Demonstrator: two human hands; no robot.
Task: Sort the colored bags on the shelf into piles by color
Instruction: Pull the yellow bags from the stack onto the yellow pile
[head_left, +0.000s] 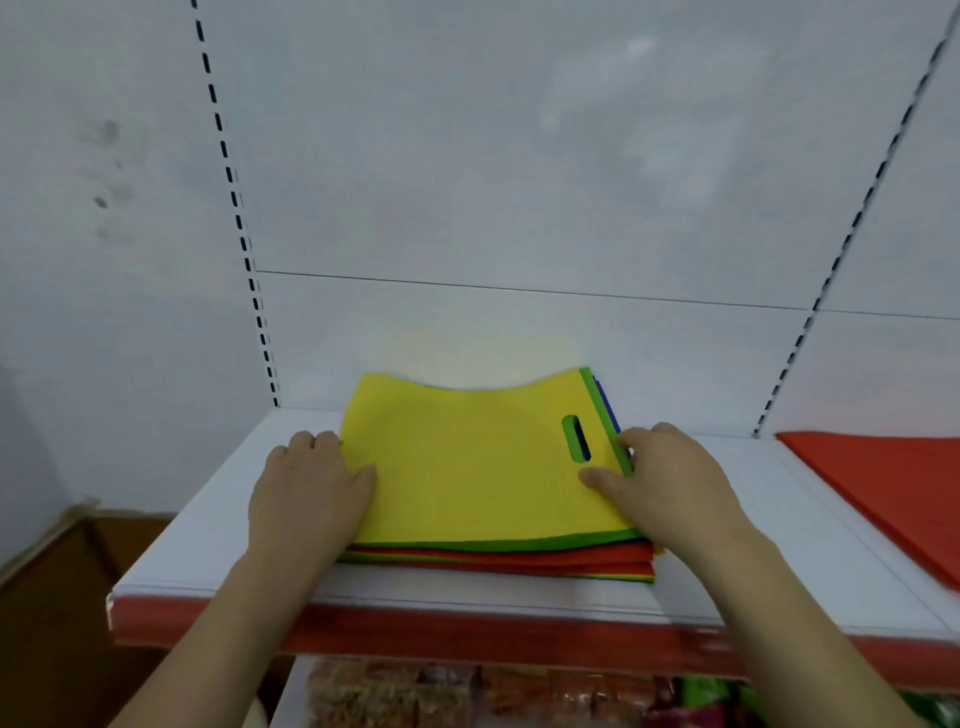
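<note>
Top bag (467, 467) yellow; stack (498, 561) under it green, red, orange, blue edges. Bag at rt (883, 483) red-orange. Shelf (218, 545) white w/ red front; goods below (415, 696) brownish, prob.

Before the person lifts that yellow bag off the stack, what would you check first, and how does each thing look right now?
1. Yellow bag lies on top of the stack: ok.
2. Left hand holds its left edge, thumb on top: ok.
3. Right hand holds only the yellow bag: cannot tell; its fingers also touch the green bag beneath.
4. Bare shelf beside the stack for a new pile: ok.
5. Orange-red pile already started on the right: ok.
</note>
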